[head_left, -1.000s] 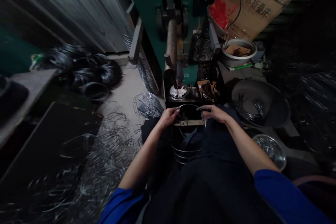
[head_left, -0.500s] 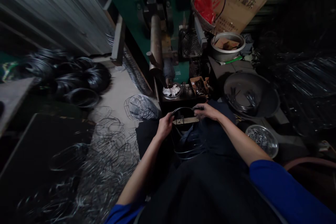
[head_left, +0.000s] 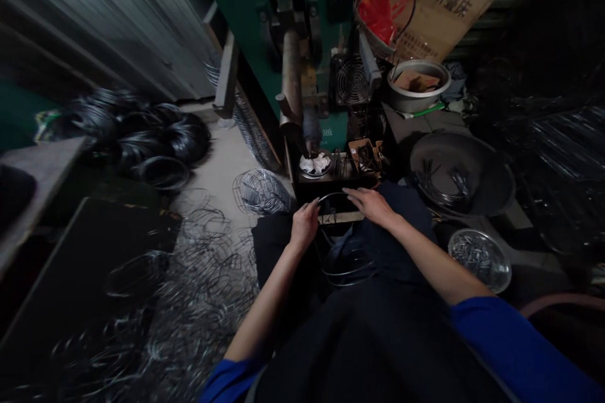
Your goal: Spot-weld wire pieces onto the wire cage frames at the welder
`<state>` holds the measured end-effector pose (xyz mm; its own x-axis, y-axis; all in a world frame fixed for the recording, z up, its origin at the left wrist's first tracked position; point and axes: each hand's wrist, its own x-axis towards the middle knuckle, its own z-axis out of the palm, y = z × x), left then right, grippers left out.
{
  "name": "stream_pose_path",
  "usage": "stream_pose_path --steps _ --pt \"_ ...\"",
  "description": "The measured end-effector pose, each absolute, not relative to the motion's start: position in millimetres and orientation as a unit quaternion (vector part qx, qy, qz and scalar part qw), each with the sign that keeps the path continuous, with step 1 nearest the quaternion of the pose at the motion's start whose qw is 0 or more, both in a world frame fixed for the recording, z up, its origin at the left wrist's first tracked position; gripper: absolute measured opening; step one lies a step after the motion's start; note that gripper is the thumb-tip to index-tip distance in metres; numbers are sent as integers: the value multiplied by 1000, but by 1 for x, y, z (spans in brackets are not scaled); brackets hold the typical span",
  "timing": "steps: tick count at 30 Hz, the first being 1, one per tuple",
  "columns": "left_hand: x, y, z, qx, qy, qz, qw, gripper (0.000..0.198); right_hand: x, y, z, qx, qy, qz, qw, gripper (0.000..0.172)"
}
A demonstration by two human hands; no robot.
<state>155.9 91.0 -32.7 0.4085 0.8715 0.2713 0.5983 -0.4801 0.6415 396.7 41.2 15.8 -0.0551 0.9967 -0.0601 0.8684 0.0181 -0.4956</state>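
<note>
A round wire frame (head_left: 347, 274) made of thin bent metal wire hangs between my knees, its upper hoop in front of the machine's base. My left hand (head_left: 305, 223) is closed around the left side of that hoop. At the hoop's right side, my right hand (head_left: 373, 204) has its fingers stretched along the wire, with the thumb underneath and partly hidden. The lower part of the frame lies against my dark apron and is hard to make out in the dim light.
Ahead stands a green machine with a metal arm (head_left: 292, 72) above a small dish of white crumpled material (head_left: 315, 164). Stacked wire frames (head_left: 262, 192) and loose wire pieces (head_left: 203, 289) cover the floor at left. At right are a wide pan (head_left: 491, 176) and a bowl of small metal parts (head_left: 477, 258).
My right hand's fingers have straightened along the hoop, where they were more curled before. My left hand stays on its side of the wire. The whole view has shifted slightly.
</note>
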Motion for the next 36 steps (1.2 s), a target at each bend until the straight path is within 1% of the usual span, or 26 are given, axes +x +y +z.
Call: stream_pose_path --steps 3,9,16,21,28,36 --pt "157 90 -37 809 456 296 223 28 394 41 12 -687 -695 184 112 40" --pt "160 93 -35 811 459 292 214 26 395 45 9 -687 -697 178 101 40" --pt "160 116 -4 835 439 263 203 26 396 60 19 -674 -705 177 133 39" --pt "155 118 8 851 437 225 186 25 391 63 25 -673 -710 171 113 38" --pt "154 123 28 862 444 189 155 25 385 75 44 -675 -725 125 54 36" --pt "151 140 63 860 457 195 114 25 384 100 71 -656 -746 86 75 35"
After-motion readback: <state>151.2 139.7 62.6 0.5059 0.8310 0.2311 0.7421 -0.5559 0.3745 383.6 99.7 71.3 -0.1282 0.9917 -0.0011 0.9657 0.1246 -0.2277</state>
